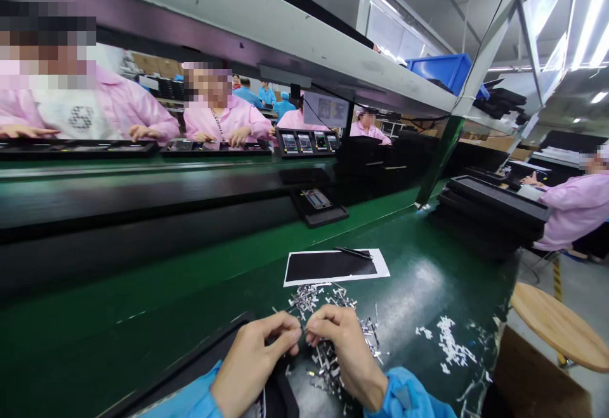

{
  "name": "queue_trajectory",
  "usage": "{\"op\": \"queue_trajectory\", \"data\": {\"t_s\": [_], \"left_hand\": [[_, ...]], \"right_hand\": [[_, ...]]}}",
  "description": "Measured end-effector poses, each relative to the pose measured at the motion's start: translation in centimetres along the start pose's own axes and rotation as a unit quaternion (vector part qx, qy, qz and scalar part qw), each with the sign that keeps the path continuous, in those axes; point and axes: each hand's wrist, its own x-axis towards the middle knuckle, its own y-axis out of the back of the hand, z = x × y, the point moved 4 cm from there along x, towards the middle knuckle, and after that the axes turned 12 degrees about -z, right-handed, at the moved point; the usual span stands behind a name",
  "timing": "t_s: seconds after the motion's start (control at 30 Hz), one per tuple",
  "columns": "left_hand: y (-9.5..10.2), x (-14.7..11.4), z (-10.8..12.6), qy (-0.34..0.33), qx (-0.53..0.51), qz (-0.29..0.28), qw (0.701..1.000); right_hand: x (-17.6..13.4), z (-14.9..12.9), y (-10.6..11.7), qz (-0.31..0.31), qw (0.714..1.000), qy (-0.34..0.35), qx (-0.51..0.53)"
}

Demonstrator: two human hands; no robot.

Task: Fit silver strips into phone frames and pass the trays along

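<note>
My left hand [264,348] and my right hand [340,342] meet in the lower middle of the head view, their fingertips pinched close together. Whatever they hold is too small to make out. Under and around them lies a loose pile of small silvery strips [328,367] with dark and white parts. Just behind the pile is a white sheet [383,264] with a black rectangle [328,267] on it, and black tweezers [354,253] rest across its right end. A black tray [214,354] sits partly beneath my left forearm.
White scraps [451,342] are scattered on the green table [404,304] at right. Behind, a small black tray [326,216] carries a device. Stacked black trays [490,209] stand at the right edge, near a round wooden stool [561,326]. Co-workers in pink sit across a long shelf [285,18].
</note>
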Motion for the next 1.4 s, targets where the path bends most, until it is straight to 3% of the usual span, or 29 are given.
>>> {"op": "queue_trajectory", "data": {"t_s": [0.1,0.23,0.43,0.57,0.7,0.77,0.83,0.93,1.0,1.07,1.1,1.13,1.23,1.27,1.33,1.4], "left_hand": [[0.2,-0.2,0.2,-0.009,-0.024,-0.004,1.000],[-0.2,-0.3,0.4,-0.024,-0.134,-0.046,0.990],[0.0,-1.4,1.3,-0.008,-0.148,-0.046,0.988],[2.6,-4.0,1.0,0.033,-0.075,0.006,0.997],[6.6,-6.8,-1.9,0.085,0.106,0.129,0.982],[8.0,-7.7,-4.0,0.115,0.182,0.183,0.959],[8.6,-8.1,-6.1,0.134,0.201,0.207,0.948],[8.2,-8.2,-8.3,0.136,0.188,0.208,0.950],[7.4,-8.4,-8.8,0.124,0.180,0.203,0.955],[6.6,-8.8,-8.8,0.106,0.171,0.196,0.960],[6.2,-9.0,-8.7,0.097,0.166,0.190,0.963],[5.9,-9.2,-8.6,0.089,0.160,0.183,0.966],[5.5,-10.1,-8.0,0.077,0.144,0.171,0.972],[5.6,-10.5,-7.7,0.076,0.140,0.172,0.972],[6.4,-11.5,-7.3,0.079,0.136,0.183,0.971],[7.5,-13.0,-7.1,0.089,0.133,0.209,0.965]], "right_hand": [[-0.2,0.0,-0.3,-0.019,0.999,-0.004,0.038],[-0.4,0.0,-0.7,-0.051,0.996,-0.016,0.065],[-0.1,-0.3,-0.2,-0.035,0.999,-0.003,-0.033],[-2.1,-1.9,2.3,0.047,0.985,0.033,-0.163],[-7.1,-2.9,7.9,0.154,0.945,0.030,-0.288],[-9.9,-3.2,11.4,0.234,0.823,0.020,-0.517],[-12.1,-2.8,14.7,0.272,0.688,-0.010,-0.673],[-14.0,-1.8,18.1,0.240,0.565,-0.041,-0.788],[-14.4,-1.7,18.6,0.228,0.511,-0.041,-0.828],[-13.9,-1.8,17.1,0.203,0.485,-0.016,-0.850],[-13.4,-1.8,15.6,0.181,0.490,0.008,-0.853],[-12.7,-1.8,13.5,0.146,0.506,0.041,-0.849],[-10.2,-1.5,5.3,0.016,0.607,0.148,-0.781],[-9.4,-1.3,2.3,-0.036,0.626,0.186,-0.756],[-7.8,-0.5,-3.5,-0.155,0.614,0.221,-0.742],[-6.3,0.6,-7.4,-0.255,0.613,0.186,-0.724]]}}
